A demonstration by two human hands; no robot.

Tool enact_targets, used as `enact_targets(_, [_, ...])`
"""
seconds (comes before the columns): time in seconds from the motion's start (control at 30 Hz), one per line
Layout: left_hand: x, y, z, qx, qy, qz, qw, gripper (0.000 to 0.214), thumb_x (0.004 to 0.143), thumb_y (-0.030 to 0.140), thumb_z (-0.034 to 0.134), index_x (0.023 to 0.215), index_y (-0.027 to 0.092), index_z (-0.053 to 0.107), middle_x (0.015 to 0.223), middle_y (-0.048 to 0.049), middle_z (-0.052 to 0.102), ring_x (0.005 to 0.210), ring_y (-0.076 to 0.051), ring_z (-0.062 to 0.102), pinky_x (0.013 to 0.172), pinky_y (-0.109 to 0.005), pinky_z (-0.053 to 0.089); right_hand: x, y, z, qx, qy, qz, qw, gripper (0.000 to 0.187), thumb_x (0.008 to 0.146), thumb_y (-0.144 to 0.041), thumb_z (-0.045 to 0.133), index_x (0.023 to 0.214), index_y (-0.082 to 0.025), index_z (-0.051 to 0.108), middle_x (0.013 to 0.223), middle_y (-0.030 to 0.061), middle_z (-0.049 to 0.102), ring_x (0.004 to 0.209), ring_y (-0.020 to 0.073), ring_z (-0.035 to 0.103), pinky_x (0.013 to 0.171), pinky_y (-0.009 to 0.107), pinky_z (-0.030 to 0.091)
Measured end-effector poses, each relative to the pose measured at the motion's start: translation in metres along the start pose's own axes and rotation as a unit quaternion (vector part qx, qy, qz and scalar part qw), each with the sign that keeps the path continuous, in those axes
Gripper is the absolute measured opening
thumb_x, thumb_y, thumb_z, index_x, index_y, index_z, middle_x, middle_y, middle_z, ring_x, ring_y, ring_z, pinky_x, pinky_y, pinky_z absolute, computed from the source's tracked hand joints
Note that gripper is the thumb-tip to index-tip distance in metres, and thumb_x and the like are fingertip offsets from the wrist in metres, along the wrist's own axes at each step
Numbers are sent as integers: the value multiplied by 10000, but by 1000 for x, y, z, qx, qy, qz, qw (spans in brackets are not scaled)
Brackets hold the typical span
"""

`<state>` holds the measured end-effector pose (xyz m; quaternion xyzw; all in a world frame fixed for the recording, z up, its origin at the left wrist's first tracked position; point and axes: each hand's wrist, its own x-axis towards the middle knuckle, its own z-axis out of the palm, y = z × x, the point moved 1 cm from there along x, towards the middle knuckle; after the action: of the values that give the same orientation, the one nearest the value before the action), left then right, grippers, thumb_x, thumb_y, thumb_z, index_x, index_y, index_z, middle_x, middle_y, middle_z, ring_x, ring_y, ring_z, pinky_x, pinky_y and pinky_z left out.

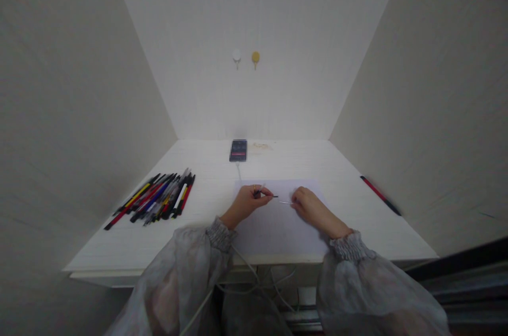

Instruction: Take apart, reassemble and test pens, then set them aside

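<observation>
Over a white sheet of paper (280,233), my left hand (251,199) is closed, thumb and fingers pinching a slim dark pen part (275,197) whose end points right. A ring is on one finger. Just to the right, my right hand (307,203) is closed on a thin pale rod (284,202) that looks like a pen refill, its end pointing left. The two ends lie close to each other with a small gap between them. The rest of each piece is hidden by my fingers.
A pile of pens (159,198) in several colours lies at the left. One red and black pen (381,196) rests near the right wall. A dark phone-like device (238,151) with a cable sits at the back. Two hooks (255,56) are on the back wall.
</observation>
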<state>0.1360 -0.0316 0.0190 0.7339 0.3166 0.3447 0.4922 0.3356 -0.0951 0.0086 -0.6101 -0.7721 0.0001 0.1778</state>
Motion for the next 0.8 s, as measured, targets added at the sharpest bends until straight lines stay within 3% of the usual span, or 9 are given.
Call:
enact_targets(0.2, [0, -2, -1, 7, 8, -6, 1000, 273, 645, 380, 605, 742, 129, 652, 443, 71, 307, 437, -50, 237, 429, -212, 159, 0, 1, -6, 59, 21, 43, 997, 134, 804, -173, 427, 827, -131, 552, 764, 85, 592, 724, 175, 535, 671, 281, 390])
enact_targets(0.4, [0, -2, -2, 3, 21, -8, 1000, 276, 643, 378, 604, 744, 126, 651, 449, 67, 328, 440, -50, 255, 432, -205, 173, -1, -10, -17, 182, 27, 3, 983, 164, 837, -240, 380, 859, -162, 522, 758, 50, 595, 703, 160, 545, 644, 260, 396])
enact_targets(0.8, [0, -4, 0, 43, 0, 11, 999, 265, 668, 371, 581, 754, 128, 638, 447, 74, 305, 436, -46, 242, 428, -200, 172, 1, -18, -15, 171, 28, -8, 985, 148, 820, -219, 406, 851, -166, 541, 795, 61, 609, 729, 163, 552, 662, 265, 402])
